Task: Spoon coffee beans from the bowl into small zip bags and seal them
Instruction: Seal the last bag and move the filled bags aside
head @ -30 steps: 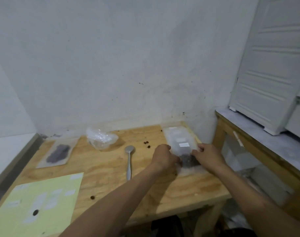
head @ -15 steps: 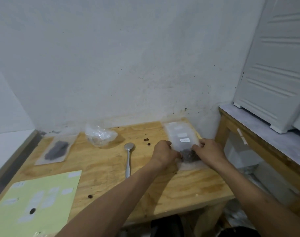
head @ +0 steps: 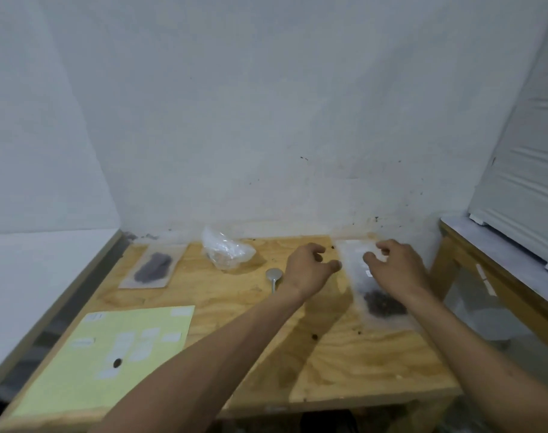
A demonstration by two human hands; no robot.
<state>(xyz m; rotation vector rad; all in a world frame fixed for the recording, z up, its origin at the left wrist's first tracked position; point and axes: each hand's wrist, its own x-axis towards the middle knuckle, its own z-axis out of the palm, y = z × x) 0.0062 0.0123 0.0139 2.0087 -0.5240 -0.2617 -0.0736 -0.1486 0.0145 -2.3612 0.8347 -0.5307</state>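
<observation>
A clear zip bag (head: 360, 276) lies flat at the table's right side, with dark coffee beans (head: 383, 304) heaped in its near end. My left hand (head: 307, 267) hovers just left of the bag's far half, fingers loosely curled, thumb pointing at the bag's edge and holding nothing. My right hand (head: 397, 267) is over the bag's far half, its bent fingers and thumb near the top edge. Blur hides whether they pinch the plastic. A metal spoon (head: 273, 276) lies on the table beside my left wrist. No bowl is in view.
A crumpled clear plastic bag (head: 224, 251) and a flat filled zip bag (head: 152, 267) lie at the back of the wooden table (head: 344, 370). A yellow sheet (head: 110, 348) with white labels covers the near left. A loose bean (head: 314, 336) lies mid-table. A white cabinet (head: 528, 182) stands on a bench at right.
Both hands left the beans at the bag's near end and moved toward its far end, uncovering the heap. The bag stays flat on the table.
</observation>
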